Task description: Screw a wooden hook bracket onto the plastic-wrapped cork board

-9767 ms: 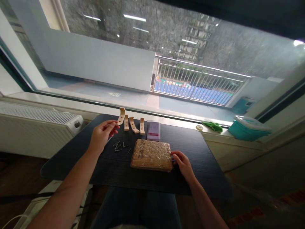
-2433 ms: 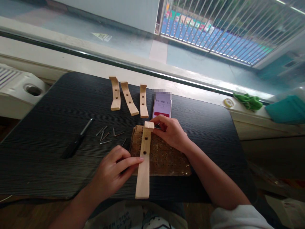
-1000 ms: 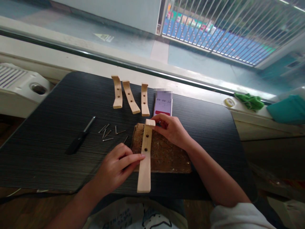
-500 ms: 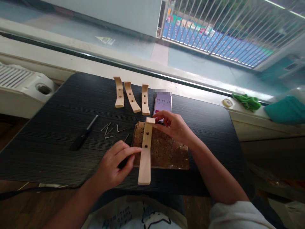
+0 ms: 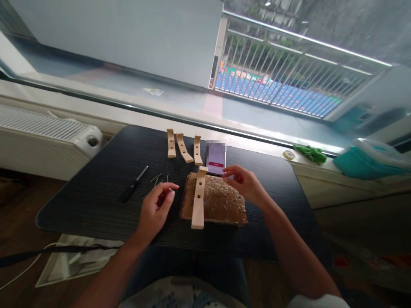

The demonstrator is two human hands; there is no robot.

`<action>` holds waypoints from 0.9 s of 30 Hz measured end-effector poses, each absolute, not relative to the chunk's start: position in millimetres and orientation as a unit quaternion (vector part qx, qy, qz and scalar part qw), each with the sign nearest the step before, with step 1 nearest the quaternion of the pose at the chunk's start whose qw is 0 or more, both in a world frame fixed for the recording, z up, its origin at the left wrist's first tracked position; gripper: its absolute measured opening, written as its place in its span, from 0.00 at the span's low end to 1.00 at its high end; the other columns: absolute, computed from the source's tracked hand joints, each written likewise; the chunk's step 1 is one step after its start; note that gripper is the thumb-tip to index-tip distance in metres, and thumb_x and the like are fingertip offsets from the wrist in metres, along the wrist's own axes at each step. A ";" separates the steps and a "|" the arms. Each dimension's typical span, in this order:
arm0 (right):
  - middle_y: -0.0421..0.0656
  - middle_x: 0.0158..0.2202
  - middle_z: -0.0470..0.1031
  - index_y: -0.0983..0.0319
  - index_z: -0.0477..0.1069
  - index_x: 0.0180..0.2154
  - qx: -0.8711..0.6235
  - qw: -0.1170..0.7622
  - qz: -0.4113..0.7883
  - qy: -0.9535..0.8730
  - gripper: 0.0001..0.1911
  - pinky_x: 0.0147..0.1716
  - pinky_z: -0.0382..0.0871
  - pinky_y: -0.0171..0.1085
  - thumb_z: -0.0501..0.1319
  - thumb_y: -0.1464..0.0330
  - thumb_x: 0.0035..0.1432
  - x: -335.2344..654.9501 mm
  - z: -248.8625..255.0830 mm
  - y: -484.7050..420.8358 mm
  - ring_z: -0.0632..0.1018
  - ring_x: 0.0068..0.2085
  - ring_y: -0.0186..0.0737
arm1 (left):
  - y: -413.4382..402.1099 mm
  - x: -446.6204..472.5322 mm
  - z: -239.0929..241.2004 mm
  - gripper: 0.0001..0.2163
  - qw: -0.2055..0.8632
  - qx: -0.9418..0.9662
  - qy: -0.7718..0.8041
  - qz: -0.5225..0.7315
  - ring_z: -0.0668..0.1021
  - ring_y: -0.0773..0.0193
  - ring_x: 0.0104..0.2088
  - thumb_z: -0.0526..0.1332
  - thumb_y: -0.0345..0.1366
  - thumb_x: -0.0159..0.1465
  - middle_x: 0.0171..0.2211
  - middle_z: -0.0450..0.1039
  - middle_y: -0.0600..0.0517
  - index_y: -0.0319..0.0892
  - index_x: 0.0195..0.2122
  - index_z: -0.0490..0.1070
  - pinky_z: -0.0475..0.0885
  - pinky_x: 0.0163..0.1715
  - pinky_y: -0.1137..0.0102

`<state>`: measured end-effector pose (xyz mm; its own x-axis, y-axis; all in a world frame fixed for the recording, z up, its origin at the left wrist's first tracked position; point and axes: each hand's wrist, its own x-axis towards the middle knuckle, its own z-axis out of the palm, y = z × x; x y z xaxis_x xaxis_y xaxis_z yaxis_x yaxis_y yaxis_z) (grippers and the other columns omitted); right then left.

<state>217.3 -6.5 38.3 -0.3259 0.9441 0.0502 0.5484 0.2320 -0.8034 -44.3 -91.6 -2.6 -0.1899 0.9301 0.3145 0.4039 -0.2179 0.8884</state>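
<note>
A pale wooden hook [image 5: 199,203] with an upturned far end and two holes lies on a brown, pitted block [image 5: 221,201], its near end jutting past the block's front edge. My left hand [image 5: 157,207] is left of the block, clear of the hook. Its fingers are bent, with thumb and forefinger slightly apart beside several thin metal fasteners [image 5: 156,178], screws or nails. To the right of the hook's far end, my right hand [image 5: 245,182] hovers above the block's back edge, fingers loosely curled and apart, touching nothing.
Three similar wooden hooks [image 5: 184,149] lie at the back of the black table [image 5: 105,201], beside a phone [image 5: 216,160]. A screwdriver [image 5: 134,185] lies on the left. On the windowsill are a tape roll [image 5: 289,155], a green cloth [image 5: 311,153] and a teal container [image 5: 356,164].
Both hands have come off the wooden hook: the left moved left toward the fasteners, the right drew off to the right. The hook stays on the block. The view tilted up.
</note>
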 end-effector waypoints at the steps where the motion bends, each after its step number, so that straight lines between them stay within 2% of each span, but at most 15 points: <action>1: 0.41 0.33 0.79 0.61 0.72 0.41 -0.511 0.285 0.351 -0.731 0.14 0.23 0.57 0.32 0.61 0.62 0.53 219.5 36.8 -10.3 0.61 0.22 0.27 | -91.0 -44.7 -1.6 0.08 0.258 0.575 0.571 0.527 0.74 0.66 0.28 0.57 0.37 0.63 0.29 0.72 0.54 0.41 0.36 0.73 0.68 0.28 0.74; 9: 0.42 0.30 0.77 0.62 0.73 0.39 -0.519 0.326 0.331 -0.717 0.14 0.22 0.58 0.32 0.60 0.60 0.54 230.5 26.5 -30.1 0.66 0.23 0.30 | -82.6 -51.8 9.6 0.11 0.234 0.539 0.576 0.568 0.72 0.64 0.27 0.56 0.41 0.62 0.26 0.69 0.53 0.41 0.37 0.73 0.65 0.25 0.73; 14: 0.41 0.28 0.76 0.62 0.74 0.38 -0.531 0.354 0.319 -0.701 0.13 0.22 0.59 0.32 0.61 0.61 0.53 235.4 17.5 -32.7 0.66 0.23 0.30 | -76.7 -63.6 8.6 0.11 0.205 0.555 0.580 0.560 0.74 0.62 0.30 0.55 0.42 0.61 0.30 0.73 0.51 0.41 0.36 0.73 0.68 0.28 0.71; 19: 0.40 0.26 0.76 0.62 0.75 0.36 -0.530 0.379 0.322 -0.687 0.13 0.23 0.61 0.33 0.61 0.61 0.52 241.1 11.6 -35.2 0.68 0.22 0.31 | -71.5 -87.0 7.4 0.11 0.159 0.613 0.592 0.499 0.76 0.61 0.30 0.54 0.41 0.61 0.31 0.75 0.50 0.42 0.34 0.73 0.70 0.29 0.69; 22: 0.42 0.27 0.77 0.62 0.74 0.36 -0.522 0.389 0.342 -0.678 0.14 0.26 0.67 0.35 0.61 0.59 0.52 244.9 8.3 -36.3 0.73 0.25 0.35 | -70.0 -101.3 8.8 0.10 0.131 0.660 0.593 0.442 0.76 0.61 0.30 0.54 0.38 0.61 0.31 0.75 0.49 0.41 0.34 0.73 0.72 0.32 0.67; 27: 0.44 0.29 0.79 0.61 0.74 0.35 -0.514 0.412 0.370 -0.655 0.16 0.30 0.71 0.39 0.63 0.56 0.51 250.7 2.8 -36.4 0.77 0.29 0.40 | -72.4 -116.6 8.4 0.09 0.112 0.720 0.598 0.334 0.78 0.58 0.34 0.55 0.36 0.61 0.34 0.76 0.48 0.43 0.36 0.74 0.73 0.38 0.64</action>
<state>250.7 -36.4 2.8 -0.1314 0.9784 0.1595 0.3690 0.1976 -0.9082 -116.6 -72.4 8.4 0.0603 0.9359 0.3472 0.7866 -0.2587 0.5606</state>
